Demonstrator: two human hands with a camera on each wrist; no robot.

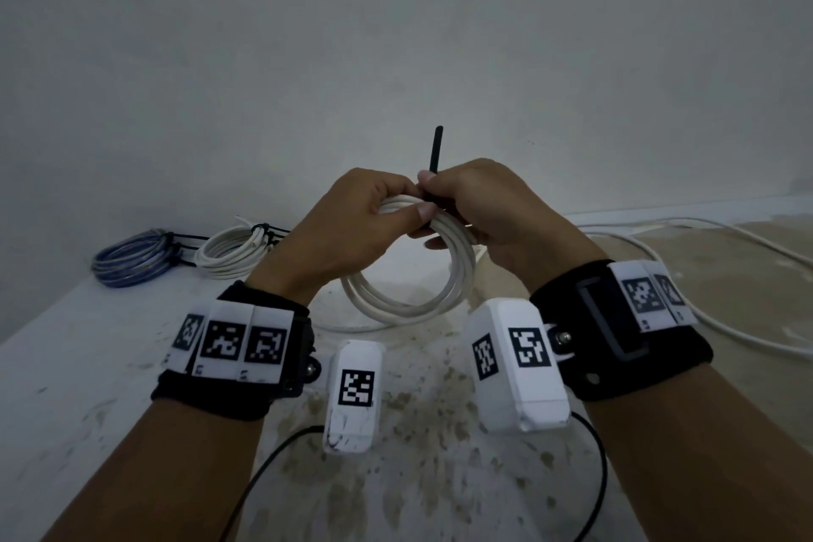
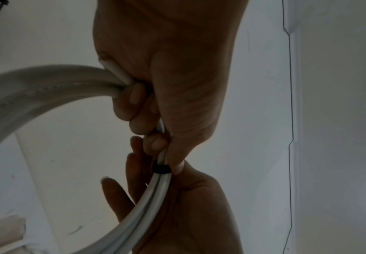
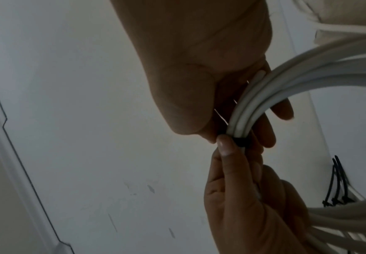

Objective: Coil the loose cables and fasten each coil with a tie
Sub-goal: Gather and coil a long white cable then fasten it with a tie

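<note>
A white cable coil (image 1: 409, 277) is held up above a stained white table (image 1: 88, 365), its lower loops hanging just over the surface. The top of the coil is gripped by the left hand (image 1: 352, 229), whose fingers are curled round the bundled strands; in the left wrist view the curled fingers (image 2: 134, 96) are seen closed against the cable (image 2: 47, 86). A black tie (image 1: 433, 163) is wrapped round the strands beside the left thumb and is pinched by the right hand (image 1: 488, 216), with its free end sticking upward past the knuckles. The band of the tie (image 2: 160, 169) is seen tight around the strands in the left wrist view, and again in the right wrist view (image 3: 240, 142), where it is touched by the left thumb tip. The remaining right fingers (image 3: 281, 111) are seen lying behind the strands.

At the far left of the table, a blue coil (image 1: 132, 260) and a second white coil (image 1: 233, 251) lie side by side, each bound with black ties. A loose white cable (image 1: 726, 242) is trailed across the right of the table.
</note>
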